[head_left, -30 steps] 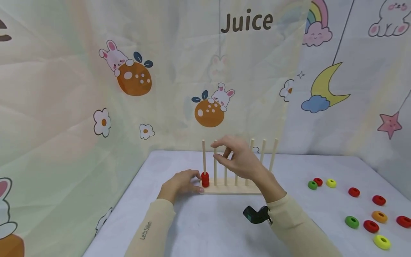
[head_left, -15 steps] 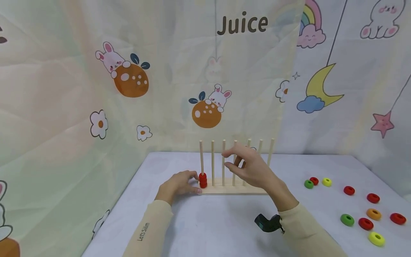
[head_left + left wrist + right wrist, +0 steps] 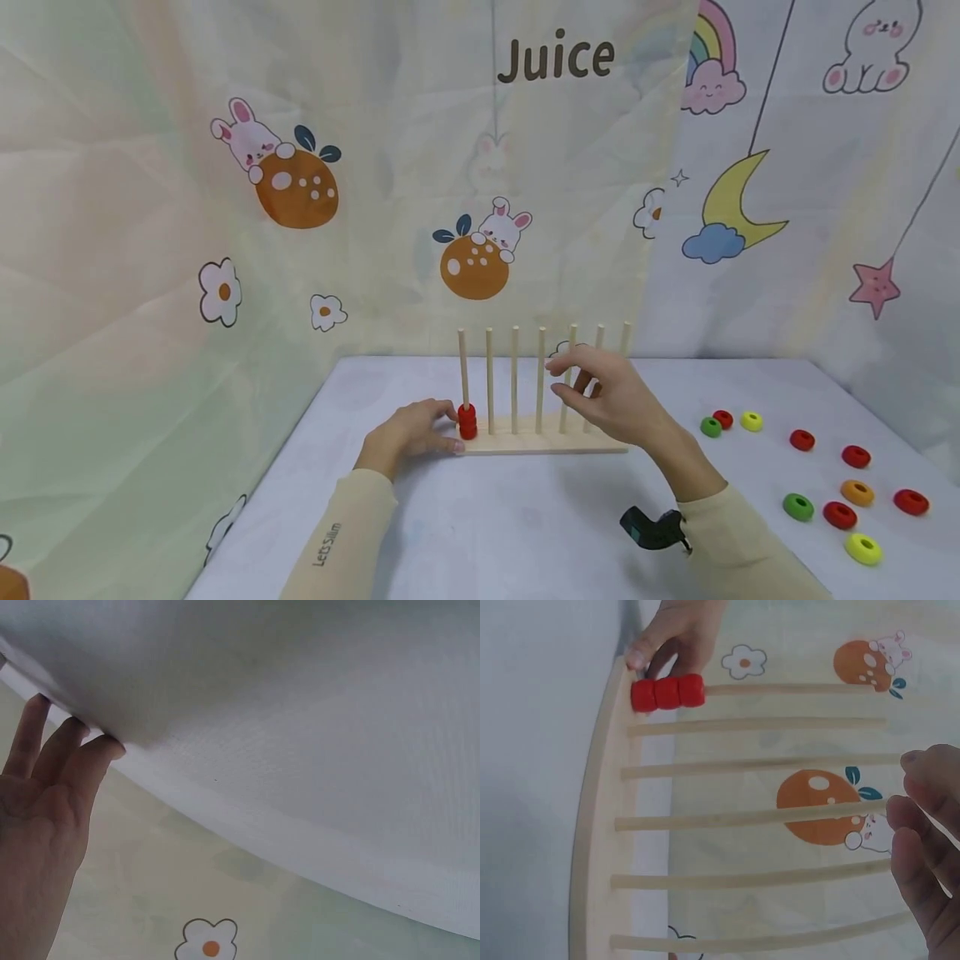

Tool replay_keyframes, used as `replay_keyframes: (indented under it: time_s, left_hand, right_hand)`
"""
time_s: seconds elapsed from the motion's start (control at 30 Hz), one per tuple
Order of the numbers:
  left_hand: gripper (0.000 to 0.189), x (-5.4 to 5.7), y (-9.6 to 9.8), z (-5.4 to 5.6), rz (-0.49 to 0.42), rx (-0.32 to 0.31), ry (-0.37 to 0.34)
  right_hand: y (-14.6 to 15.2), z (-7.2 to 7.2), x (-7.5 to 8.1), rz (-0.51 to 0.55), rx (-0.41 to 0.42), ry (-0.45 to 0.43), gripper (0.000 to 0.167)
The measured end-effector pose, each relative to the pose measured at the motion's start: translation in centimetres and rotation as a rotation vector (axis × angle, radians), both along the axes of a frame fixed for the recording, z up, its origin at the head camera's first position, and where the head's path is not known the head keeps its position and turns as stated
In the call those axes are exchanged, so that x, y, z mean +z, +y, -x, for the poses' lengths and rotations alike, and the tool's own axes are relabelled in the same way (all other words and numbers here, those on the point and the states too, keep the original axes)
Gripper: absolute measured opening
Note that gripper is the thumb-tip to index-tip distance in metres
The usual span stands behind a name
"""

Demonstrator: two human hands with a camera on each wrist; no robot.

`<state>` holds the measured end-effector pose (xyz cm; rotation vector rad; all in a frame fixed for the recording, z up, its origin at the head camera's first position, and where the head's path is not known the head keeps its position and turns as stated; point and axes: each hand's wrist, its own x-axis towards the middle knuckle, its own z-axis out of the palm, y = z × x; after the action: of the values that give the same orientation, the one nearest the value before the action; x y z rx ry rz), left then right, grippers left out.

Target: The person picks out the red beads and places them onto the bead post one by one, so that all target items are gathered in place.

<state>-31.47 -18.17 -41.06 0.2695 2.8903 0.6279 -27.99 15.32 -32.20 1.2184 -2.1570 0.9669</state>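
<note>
A light wooden peg rack (image 3: pixel 540 443) with several upright pegs stands on the table in the head view. Three red beads (image 3: pixel 467 422) are stacked at the bottom of its leftmost peg; the right wrist view shows the same red beads (image 3: pixel 667 692). My left hand (image 3: pixel 405 435) grips the rack's left end, thumb at the front edge and fingers behind. In the left wrist view only part of the left hand (image 3: pixel 56 780) shows, and the rack is out of sight. My right hand (image 3: pixel 603 392) hovers before the right-hand pegs, thumb and fingers apart, holding nothing.
Loose ring beads lie on the table to the right: red (image 3: pixel 840 515), green (image 3: pixel 798 507), yellow (image 3: pixel 863 548) and orange (image 3: pixel 857 492) ones. A printed curtain (image 3: pixel 390 208) hangs behind the table. A black device (image 3: pixel 652 529) is attached at the right wrist.
My right hand has moved right and slightly down, from the second peg from the left toward the right-hand pegs. The left hand keeps its place at the rack's end. The view has turned slightly right.
</note>
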Motion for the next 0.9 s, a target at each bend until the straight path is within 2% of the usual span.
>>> replay_keyframes:
  time_s: [0.23,0.43,0.57,0.8,0.9]
  left_hand:
    - [0.049,0.4,0.2,-0.2,0.011,-0.013,0.009]
    - [0.047,0.8,0.0,-0.1,0.014,0.016,0.005]
    - [0.048,0.8,0.0,0.1,0.011,0.014,-0.003]
    - [0.046,0.5,0.1,0.1,0.021,-0.023,0.001]
    - [0.045,0.5,0.1,0.1,0.028,-0.019,0.008]
  right_hand:
    - [2.0,-0.4,-1.0,-0.013,-0.061,0.005,0.034]
    - [3.6,-0.4,-2.0,-0.011,-0.096,-0.019,0.033]
    - [4.7,-0.3,-2.6,-0.021,-0.137,-0.006,0.034]
    - [7.2,-0.6,-2.8,-0.058,-0.192,0.023,0.035]
    - [8.2,-0.8,-2.7,-0.071,-0.229,0.031,0.037]
